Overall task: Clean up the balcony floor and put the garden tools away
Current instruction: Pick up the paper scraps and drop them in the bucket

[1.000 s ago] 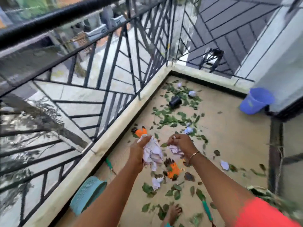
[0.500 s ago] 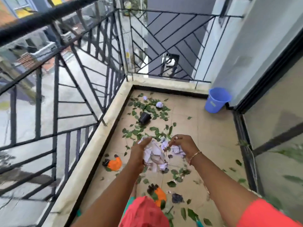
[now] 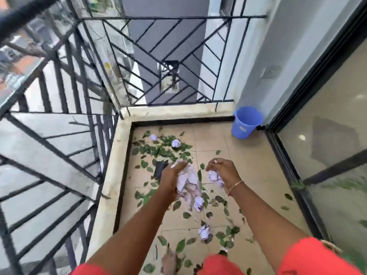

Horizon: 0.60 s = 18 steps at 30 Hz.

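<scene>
My left hand [image 3: 170, 178] holds a large bunch of crumpled white paper [image 3: 188, 183] that hangs beside its palm. A smaller paper wad [image 3: 214, 175] is gripped in my right hand [image 3: 222, 169], a short gap to the right. Both hands are held out above the tiled balcony floor [image 3: 248, 175]. Green leaves [image 3: 158, 148] and more paper balls [image 3: 175, 143] [image 3: 204, 232] litter the floor below and beyond them. A small black pot [image 3: 159, 168] lies on its side just left of my left hand, partly hidden by it.
A blue bucket [image 3: 246, 122] stands in the far right corner by the wall. Black metal railing [image 3: 83, 108] runs along the left and far sides above a low ledge [image 3: 111, 175]. A glass sliding door [image 3: 327, 139] closes the right side. My bare foot [image 3: 168, 262] shows at the bottom.
The view has swung right and moved forward along the balcony; the orange items and teal tools have dropped out of view. My hands have drawn slightly apart, still holding paper.
</scene>
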Each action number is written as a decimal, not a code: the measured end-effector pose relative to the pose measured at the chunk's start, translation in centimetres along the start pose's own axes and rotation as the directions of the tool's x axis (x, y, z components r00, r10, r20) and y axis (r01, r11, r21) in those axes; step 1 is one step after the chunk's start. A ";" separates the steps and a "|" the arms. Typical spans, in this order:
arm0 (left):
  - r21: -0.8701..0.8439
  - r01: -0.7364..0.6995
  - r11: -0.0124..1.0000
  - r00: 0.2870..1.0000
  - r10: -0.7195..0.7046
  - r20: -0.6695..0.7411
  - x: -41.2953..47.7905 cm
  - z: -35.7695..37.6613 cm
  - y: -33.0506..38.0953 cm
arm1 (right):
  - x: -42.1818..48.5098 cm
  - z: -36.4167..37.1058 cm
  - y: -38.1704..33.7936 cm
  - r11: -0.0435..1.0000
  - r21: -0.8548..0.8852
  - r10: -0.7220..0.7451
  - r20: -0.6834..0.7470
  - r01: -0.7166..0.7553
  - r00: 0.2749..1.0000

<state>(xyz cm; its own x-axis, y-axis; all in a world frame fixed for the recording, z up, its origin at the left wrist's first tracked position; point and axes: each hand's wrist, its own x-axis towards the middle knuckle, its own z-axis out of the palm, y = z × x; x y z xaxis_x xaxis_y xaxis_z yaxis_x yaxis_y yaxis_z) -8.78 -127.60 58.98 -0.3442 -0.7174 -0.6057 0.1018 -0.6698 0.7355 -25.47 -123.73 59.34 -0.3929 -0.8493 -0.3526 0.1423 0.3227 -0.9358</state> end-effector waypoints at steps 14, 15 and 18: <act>0.167 -0.123 0.978 0.982 0.095 0.165 17.5 14.6 7.3 | 15.2 -10.6 -5.4 0.973 0.229 0.080 -0.189 -0.036 0.979; 0.165 -0.107 0.980 0.975 0.072 0.209 18.4 16.3 7.4 | 16.3 -11.8 -5.9 0.977 0.210 0.079 -0.202 -0.035 0.976; 0.192 -0.055 0.980 0.965 0.002 0.264 22.8 23.4 8.0 | 21.6 -17.8 -7.9 0.977 0.197 0.133 -0.242 -0.085 0.961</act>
<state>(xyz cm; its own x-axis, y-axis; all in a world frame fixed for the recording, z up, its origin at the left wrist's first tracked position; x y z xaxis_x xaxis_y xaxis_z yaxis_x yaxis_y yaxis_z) -37.71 -144.86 58.16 -0.5781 -0.6427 -0.5027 -0.0611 -0.5803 0.8121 -51.21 -137.19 59.21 -0.5787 -0.6724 -0.4615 0.3512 0.3052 -0.8851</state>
